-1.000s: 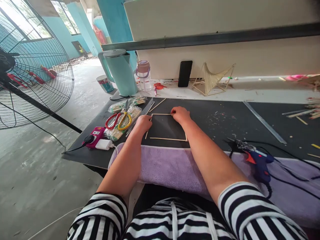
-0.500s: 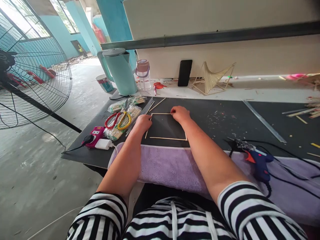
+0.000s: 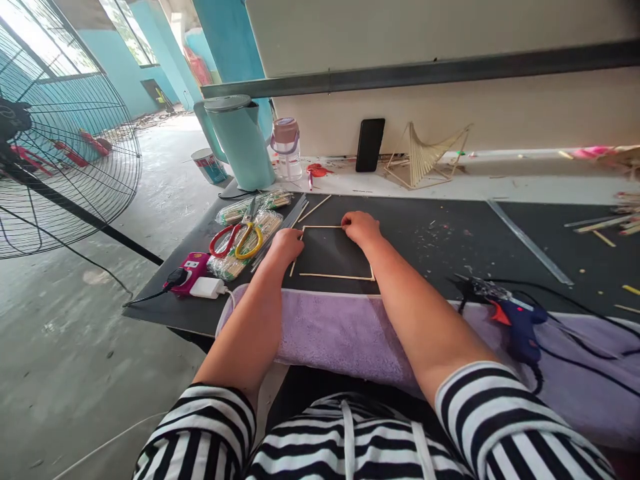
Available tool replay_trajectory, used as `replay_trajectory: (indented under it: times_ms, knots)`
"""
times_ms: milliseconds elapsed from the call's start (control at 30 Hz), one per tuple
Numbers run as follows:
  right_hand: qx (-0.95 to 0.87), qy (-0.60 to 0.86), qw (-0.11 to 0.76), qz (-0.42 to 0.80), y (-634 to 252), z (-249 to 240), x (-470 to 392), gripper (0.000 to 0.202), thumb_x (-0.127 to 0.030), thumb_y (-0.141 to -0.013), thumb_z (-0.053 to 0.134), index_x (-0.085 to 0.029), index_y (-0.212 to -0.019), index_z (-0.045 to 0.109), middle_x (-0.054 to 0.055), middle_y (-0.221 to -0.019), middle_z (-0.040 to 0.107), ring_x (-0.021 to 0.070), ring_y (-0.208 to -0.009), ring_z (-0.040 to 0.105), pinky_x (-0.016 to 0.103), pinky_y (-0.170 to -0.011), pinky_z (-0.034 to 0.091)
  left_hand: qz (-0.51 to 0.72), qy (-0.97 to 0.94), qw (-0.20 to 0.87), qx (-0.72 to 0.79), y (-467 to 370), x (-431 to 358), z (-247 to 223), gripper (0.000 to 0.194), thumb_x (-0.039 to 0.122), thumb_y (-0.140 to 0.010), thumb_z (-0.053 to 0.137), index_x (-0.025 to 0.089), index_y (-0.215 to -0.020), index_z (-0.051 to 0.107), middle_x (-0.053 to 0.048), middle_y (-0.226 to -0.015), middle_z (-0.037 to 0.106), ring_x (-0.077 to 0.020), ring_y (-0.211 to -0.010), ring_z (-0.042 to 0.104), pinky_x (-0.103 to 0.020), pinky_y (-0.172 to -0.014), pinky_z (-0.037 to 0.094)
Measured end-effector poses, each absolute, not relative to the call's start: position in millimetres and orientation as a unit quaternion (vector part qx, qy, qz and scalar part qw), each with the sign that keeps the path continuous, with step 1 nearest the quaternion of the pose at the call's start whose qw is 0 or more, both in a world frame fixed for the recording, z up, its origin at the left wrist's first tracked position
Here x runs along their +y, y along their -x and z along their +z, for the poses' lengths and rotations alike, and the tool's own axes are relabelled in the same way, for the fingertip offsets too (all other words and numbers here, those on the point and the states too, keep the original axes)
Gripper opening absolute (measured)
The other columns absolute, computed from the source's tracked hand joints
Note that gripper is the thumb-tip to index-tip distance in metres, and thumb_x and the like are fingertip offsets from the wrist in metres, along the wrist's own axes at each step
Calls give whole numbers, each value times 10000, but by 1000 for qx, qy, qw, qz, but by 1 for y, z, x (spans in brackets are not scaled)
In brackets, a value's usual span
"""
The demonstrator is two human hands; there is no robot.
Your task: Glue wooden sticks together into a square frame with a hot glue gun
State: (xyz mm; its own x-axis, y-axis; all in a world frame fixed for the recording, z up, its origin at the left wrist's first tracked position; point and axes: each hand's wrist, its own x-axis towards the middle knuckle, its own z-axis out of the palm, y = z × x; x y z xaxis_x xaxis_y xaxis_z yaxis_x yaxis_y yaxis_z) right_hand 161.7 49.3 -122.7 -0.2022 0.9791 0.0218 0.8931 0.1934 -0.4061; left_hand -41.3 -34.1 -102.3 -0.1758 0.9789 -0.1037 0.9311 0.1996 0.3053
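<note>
- So the frame point(image 3: 330, 227), thin sticks, lies flat on the black board point(image 3: 410, 247), open at its near left corner.
- Left hand point(image 3: 287, 246): fingers bent at the frame's far left corner, can't tell if they're actually pinching.
- Right hand point(image 3: 361, 227): curled at the frame's far right corner, can't tell on the grip either.
- Scissors point(image 3: 249, 241) left of the frame, glue gun point(image 3: 523, 330) right, towel point(image 3: 335, 330) just on the near side.
</note>
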Motion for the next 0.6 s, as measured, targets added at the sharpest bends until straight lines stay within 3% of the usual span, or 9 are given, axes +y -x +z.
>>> replay_trajectory:
  times_ms: [600]
  knots:
    - [-759,617,147,149,-162,-124,48,203,-209,-865,585,-279,-966,747,45,-1169,713,283,-1142,595,482,-941,466,105,-627,124,762,40,-35,-102,497,143,-799,585,216,-1269,730,-57,-966,792,-210,-998,712,-234,-907,528]
